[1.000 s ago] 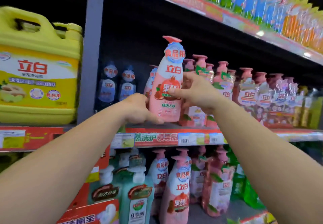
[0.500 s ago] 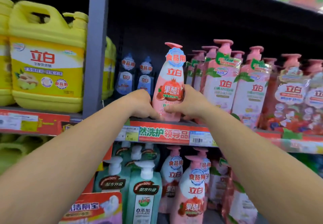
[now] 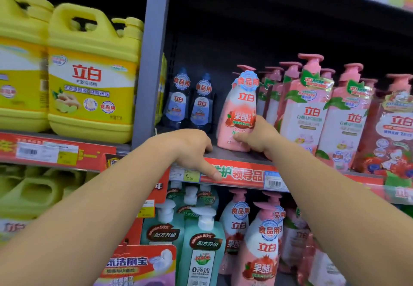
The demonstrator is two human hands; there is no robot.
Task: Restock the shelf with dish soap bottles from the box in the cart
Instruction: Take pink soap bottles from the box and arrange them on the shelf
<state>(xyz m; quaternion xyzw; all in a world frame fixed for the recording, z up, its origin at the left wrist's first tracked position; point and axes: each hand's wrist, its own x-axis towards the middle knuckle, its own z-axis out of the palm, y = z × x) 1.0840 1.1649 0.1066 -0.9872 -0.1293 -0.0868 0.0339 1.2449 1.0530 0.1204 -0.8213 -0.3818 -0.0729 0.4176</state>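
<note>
Shelf bay with grey upright, red price strip along front edge of middle shelf.
Left of upright: big yellow jugs with handles, standing upright, side by side.
Right section of middle shelf: row of tall pink pump bottles, upright, packed close, running off to the right.
Lower shelf: green pump bottles with white pumps, pink pump bottles just right of them.
Pink dish soap bottle with pomegranate label standing upright on middle shelf near front edge, between two dark blue bottles further back on its left and the tall pink row on its right.
Right hand wrapped round lower right side of that bottle, thumb across the front low on the label, fingers curled behind; firm hold.
Left hand off the bottle, just left of its base, resting on shelf lip; fingers loosely bent on the ledge, thumb extended down over price strip next to yellow price tag. Nothing in it.
Both forearms bare, reaching up from bottom corners.
</note>
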